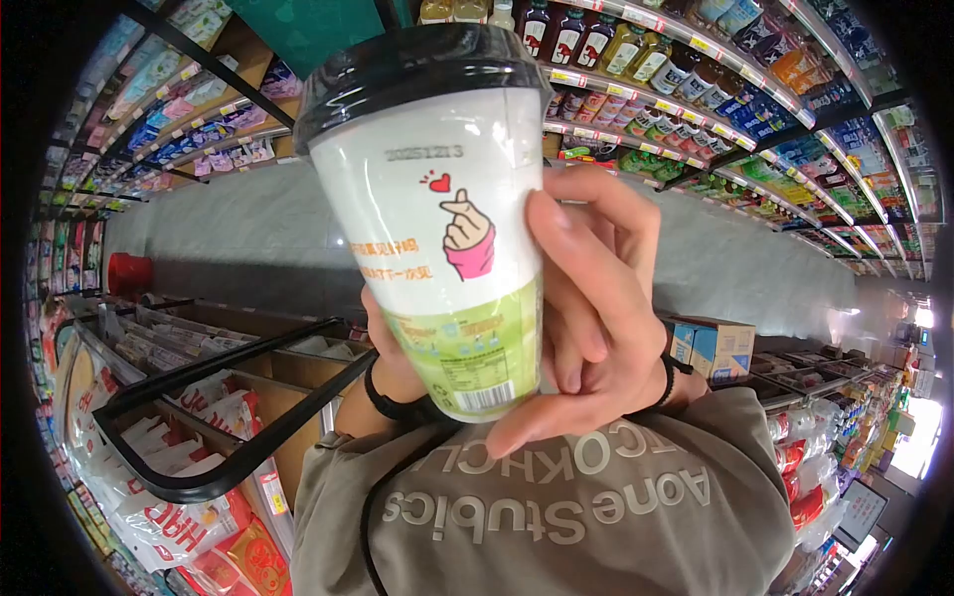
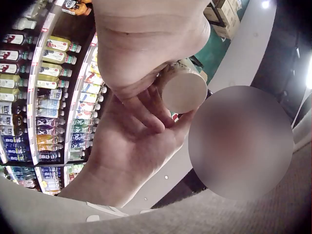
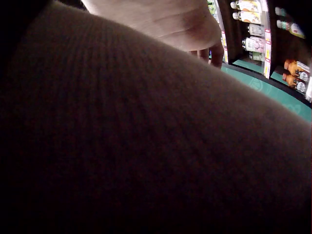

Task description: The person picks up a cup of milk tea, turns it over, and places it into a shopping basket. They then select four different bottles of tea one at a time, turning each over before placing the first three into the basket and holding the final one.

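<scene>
A drink cup (image 1: 427, 228) with a black lid stands upright, slightly tilted, close before the head camera. Its wrap is white above and green below, with a drawn hand, a red heart and a stamped date. My left hand (image 1: 388, 343) holds it from behind, mostly hidden by it. From the right side my right hand (image 1: 601, 298) grips the cup with bent fingers, its thumb near the base. In the left wrist view, the pale cup bottom (image 2: 184, 92) shows between both hands. A sleeve covers most of the right wrist view, with part of my right hand (image 3: 165, 22) above it.
Shelves of bottled drinks (image 1: 686, 60) line the far right side, packaged goods (image 1: 199, 119) the far left. Nearby are a black rail (image 1: 189, 487), bins with red and white bags (image 1: 199, 507) and a carton (image 1: 720, 348). Grey floor (image 1: 248, 228) lies beyond.
</scene>
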Motion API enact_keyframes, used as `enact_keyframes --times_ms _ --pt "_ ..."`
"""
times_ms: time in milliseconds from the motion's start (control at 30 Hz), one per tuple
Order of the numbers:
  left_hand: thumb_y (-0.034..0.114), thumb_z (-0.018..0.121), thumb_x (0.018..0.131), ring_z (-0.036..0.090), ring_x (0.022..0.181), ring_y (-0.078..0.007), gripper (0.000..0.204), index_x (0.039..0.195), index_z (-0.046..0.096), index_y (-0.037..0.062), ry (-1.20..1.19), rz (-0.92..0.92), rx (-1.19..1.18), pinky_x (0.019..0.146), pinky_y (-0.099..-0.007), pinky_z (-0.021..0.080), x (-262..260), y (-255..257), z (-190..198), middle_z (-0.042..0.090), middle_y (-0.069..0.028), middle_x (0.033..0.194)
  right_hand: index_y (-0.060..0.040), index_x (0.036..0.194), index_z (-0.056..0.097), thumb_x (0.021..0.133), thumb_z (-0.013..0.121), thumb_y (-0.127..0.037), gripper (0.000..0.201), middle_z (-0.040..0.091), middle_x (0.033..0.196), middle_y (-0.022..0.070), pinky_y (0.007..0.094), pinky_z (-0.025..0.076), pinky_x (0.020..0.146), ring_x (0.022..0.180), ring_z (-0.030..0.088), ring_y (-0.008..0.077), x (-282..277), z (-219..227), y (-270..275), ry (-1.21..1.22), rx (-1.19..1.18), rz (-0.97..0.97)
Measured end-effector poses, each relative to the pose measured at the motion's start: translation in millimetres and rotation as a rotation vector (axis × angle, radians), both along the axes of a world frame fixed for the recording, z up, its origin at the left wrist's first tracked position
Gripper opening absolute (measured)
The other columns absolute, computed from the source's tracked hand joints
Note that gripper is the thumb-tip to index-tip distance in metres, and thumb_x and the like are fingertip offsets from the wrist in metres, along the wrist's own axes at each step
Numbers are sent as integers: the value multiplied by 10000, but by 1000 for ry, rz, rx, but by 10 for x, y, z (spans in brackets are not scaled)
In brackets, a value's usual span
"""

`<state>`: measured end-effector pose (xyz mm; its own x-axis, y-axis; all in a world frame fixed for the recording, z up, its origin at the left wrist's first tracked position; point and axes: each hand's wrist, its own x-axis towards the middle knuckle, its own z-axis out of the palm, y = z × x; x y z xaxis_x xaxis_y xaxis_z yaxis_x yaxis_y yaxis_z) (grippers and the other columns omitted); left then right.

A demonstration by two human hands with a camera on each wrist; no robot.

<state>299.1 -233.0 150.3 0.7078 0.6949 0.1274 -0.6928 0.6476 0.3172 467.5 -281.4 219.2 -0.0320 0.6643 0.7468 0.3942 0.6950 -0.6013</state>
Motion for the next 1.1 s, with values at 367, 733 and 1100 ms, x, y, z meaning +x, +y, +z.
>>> enact_keyframes --times_ms 367,733,1100 --pt "494 507 1008 553 1272 -303 814 1579 160 29 297 151 168 1047 -437 465 136 217 143 425 -179 1499 62 1486 426 820 829 -273 847 359 1497 237 364 452 980 1222 484 280 88 -19 85 274 -347 118" --pt "83 700 898 614 1103 -258 818 1581 257 -4 858 271 1039 962 -360 505 122 327 580 517 -184 1330 -2 1520 334 988 581 -389 703 517 1457 171 428 433 1101 1315 539 281 310 -240 349 1247 -743 568" --pt "14 742 854 650 1012 -225 788 1522 324 -8 868 336 1048 914 -355 514 164 328 488 573 -172 1272 0 1524 329 977 622 -413 745 510 1463 173 418 469 1080 1293 562 263 328 -271 349 1141 -683 506"
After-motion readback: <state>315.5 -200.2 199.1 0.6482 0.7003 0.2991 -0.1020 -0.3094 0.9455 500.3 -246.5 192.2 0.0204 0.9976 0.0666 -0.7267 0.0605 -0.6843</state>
